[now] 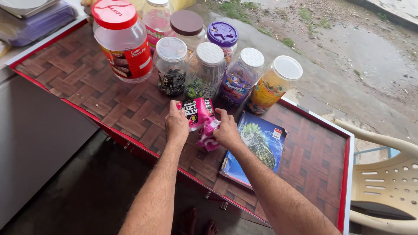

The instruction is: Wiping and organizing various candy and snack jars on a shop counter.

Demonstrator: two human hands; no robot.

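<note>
Bare forearms reach over a woven-pattern brown tabletop with a red rim, where the left hand and right hand both grip a crinkled pink plastic sweet packet, closed around its two ends. Its lower part looks bunched and twisted, seemingly partway open; no contents are out. Beside it lies a blue picture book; behind stand white-lidded clear plastic jars and a red-lidded jar.

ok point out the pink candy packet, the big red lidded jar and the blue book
pink candy packet (198, 112), head view, on its printed front between the two hands
big red lidded jar (124, 48), head view, on its clear side wall
blue book (257, 143), head view, on the middle of its cover
</note>
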